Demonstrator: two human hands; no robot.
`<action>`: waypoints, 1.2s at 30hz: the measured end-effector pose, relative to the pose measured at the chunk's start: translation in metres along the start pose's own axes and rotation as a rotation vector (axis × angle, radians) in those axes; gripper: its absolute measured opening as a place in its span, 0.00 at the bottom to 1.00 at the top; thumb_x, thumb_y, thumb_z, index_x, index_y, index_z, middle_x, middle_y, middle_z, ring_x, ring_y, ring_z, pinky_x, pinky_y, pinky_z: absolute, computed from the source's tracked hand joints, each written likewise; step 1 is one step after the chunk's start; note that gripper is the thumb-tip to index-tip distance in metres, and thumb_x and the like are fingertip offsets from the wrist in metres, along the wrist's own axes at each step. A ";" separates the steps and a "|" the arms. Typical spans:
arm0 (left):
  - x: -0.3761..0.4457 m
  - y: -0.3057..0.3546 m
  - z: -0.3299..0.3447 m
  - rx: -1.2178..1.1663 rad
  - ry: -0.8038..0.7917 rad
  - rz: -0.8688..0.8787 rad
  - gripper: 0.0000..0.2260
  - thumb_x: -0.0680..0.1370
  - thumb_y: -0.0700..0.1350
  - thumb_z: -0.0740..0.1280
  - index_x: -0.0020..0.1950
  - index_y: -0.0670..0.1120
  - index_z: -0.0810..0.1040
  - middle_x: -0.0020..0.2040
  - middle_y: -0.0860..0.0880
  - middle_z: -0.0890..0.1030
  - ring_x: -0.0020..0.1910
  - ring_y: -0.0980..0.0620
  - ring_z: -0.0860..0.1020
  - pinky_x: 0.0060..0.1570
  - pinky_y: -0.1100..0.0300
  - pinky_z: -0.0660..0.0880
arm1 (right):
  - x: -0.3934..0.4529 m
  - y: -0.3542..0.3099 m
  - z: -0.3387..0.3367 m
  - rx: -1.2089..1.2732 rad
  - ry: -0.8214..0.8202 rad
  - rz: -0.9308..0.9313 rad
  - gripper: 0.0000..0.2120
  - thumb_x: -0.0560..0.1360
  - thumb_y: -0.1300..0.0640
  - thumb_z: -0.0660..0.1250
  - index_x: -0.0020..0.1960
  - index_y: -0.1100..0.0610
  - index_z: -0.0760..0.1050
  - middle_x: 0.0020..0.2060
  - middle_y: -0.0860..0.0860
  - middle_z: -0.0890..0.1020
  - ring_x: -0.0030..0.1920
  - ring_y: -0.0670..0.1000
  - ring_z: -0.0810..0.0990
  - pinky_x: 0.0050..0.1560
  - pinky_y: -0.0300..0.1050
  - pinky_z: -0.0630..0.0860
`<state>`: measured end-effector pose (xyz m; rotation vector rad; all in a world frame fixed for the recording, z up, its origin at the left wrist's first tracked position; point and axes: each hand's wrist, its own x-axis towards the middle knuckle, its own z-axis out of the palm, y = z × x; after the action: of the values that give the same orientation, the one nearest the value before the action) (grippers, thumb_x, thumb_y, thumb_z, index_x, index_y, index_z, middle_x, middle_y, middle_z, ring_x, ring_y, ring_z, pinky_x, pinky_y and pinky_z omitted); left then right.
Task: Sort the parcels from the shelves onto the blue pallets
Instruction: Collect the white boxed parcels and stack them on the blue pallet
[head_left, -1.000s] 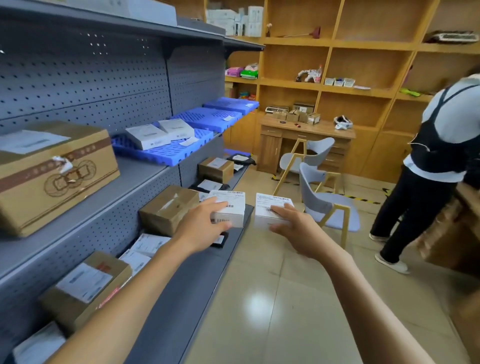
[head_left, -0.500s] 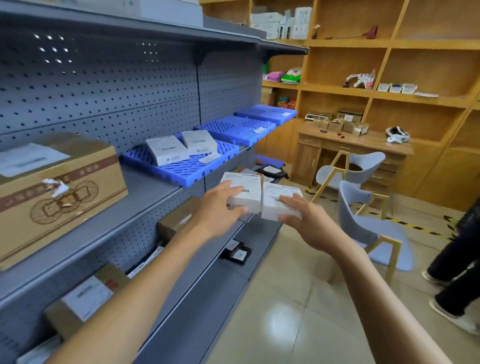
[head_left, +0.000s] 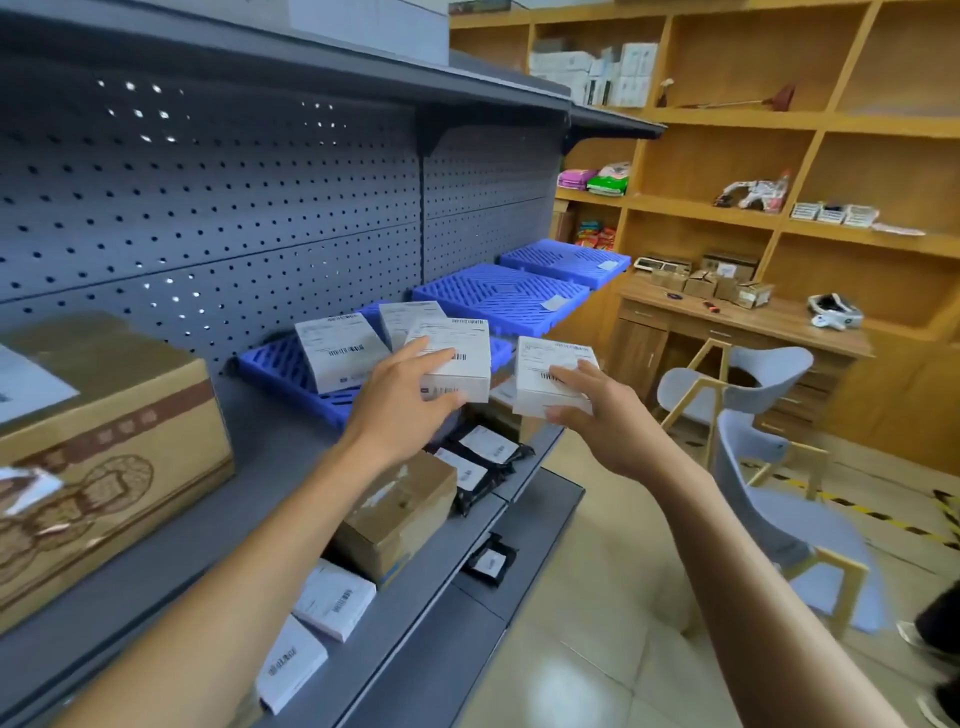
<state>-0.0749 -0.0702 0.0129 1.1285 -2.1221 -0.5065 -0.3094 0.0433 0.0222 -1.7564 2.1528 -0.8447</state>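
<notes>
On the lower shelf nearest the viewer, white labelled parcels (head_left: 332, 597), a brown carton (head_left: 397, 514) and black mailer bags (head_left: 480, 462) wait unsorted, and a large cardboard box (head_left: 98, 441) sits on the middle shelf (head_left: 249, 499) at the near left. A person reaches both arms forward above them. The left hand (head_left: 402, 400) grips a white parcel (head_left: 457, 358) by its near edge, holding it over the front of the nearest blue pallet (head_left: 283, 371). The right hand (head_left: 597, 415) clasps a second white parcel (head_left: 553, 376) just off the shelf edge, over the aisle. Both boxes ride label-up, tipped toward the viewer, long axes running away toward the pallet. Two white parcels (head_left: 335, 353) already lie on that pallet, one behind the other. Farther along, two more blue pallets (head_left: 498, 296) carry only small paper slips. By this showing the sorting is at an early stage, with most of the stock left on the shelves.
</notes>
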 end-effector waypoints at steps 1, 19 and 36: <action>0.005 -0.007 -0.003 0.001 0.018 -0.013 0.26 0.76 0.55 0.73 0.73 0.58 0.73 0.79 0.55 0.64 0.77 0.51 0.63 0.74 0.46 0.64 | 0.011 -0.004 0.005 0.013 -0.006 -0.019 0.27 0.81 0.48 0.66 0.78 0.45 0.64 0.81 0.53 0.56 0.80 0.56 0.56 0.75 0.52 0.57; 0.052 -0.063 -0.018 0.267 0.289 -0.294 0.25 0.75 0.56 0.74 0.72 0.57 0.75 0.78 0.57 0.66 0.75 0.56 0.67 0.68 0.67 0.52 | 0.175 -0.038 0.067 0.058 -0.216 -0.408 0.28 0.80 0.49 0.69 0.77 0.44 0.65 0.81 0.53 0.55 0.79 0.53 0.59 0.75 0.57 0.63; 0.032 -0.063 -0.006 0.208 0.419 -0.393 0.41 0.75 0.54 0.73 0.81 0.58 0.53 0.81 0.56 0.58 0.78 0.52 0.61 0.74 0.49 0.65 | 0.214 -0.040 0.090 0.014 -0.156 -0.583 0.28 0.79 0.46 0.67 0.77 0.46 0.64 0.80 0.51 0.57 0.81 0.59 0.46 0.75 0.70 0.52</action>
<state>-0.0473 -0.1320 -0.0094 1.6263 -1.6216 -0.1959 -0.2836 -0.1901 0.0096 -2.3956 1.5432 -0.7988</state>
